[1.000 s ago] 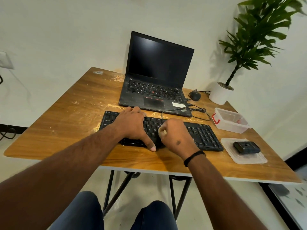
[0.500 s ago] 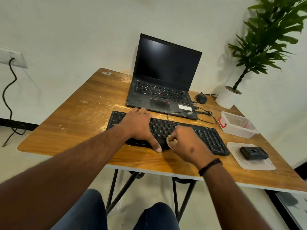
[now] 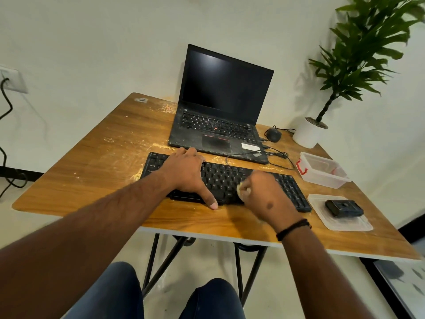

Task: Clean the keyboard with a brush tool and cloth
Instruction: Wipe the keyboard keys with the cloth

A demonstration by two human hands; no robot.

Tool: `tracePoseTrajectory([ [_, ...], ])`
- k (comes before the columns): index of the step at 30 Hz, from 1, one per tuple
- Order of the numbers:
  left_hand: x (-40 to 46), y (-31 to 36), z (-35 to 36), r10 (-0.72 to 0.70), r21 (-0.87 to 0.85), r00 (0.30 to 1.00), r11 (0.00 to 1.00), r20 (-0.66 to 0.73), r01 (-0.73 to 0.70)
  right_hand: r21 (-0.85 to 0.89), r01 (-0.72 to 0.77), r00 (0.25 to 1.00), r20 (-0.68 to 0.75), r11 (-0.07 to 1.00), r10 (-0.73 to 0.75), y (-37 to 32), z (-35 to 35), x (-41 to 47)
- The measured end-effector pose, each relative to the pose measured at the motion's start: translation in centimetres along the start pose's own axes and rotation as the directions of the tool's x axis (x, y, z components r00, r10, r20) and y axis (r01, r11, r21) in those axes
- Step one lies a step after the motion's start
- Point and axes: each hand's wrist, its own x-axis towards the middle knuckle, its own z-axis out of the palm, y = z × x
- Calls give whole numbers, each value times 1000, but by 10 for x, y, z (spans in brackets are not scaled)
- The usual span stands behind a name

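Note:
A black keyboard (image 3: 224, 178) lies across the middle of the wooden table (image 3: 96, 162), with yellowish crumbs scattered around it. My left hand (image 3: 185, 172) lies flat on the keyboard's left half, fingers spread, thumb touching the table at the front edge. My right hand (image 3: 264, 199) is closed into a fist around a small pale yellowish cloth (image 3: 242, 191), pressed on the keys near the keyboard's front middle. Most of the cloth is hidden in the fist. No brush tool is visible.
An open black laptop (image 3: 220, 116) stands behind the keyboard, with a mouse (image 3: 273, 134) and cables (image 3: 279, 158) to its right. A clear plastic box (image 3: 323, 172), its lid (image 3: 345, 223) bearing a small black device (image 3: 343, 208), and a potted plant (image 3: 309, 132) fill the right side.
My right hand with the cloth slid toward the keyboard's front edge and then a little rightward. The left hand has stayed pressed on the keyboard. The head camera shifted left.

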Motion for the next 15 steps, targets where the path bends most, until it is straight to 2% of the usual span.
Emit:
tracePoseTrajectory([
  [2,0,0,0,0,-7,1000,1000,0,0,20,-4,992,-125,1000,6,1,0,4],
  [3,0,1,0,-1,-8,1000,1000,-4,1,1,4,991,-135,1000,-4,-3,3,2],
  [7,0,0,0,-5,-9,1000,1000,-8,5,-132,66,997,-37,989,-72,-12,28,-25],
  [11,0,0,1,-3,-18,1000,1000,3,3,-31,43,999,13,999,-43,7,10,-33],
  [15,-2,1,0,-10,-17,1000,1000,14,10,-14,6,984,-180,1000,-8,14,-2,-9],
])
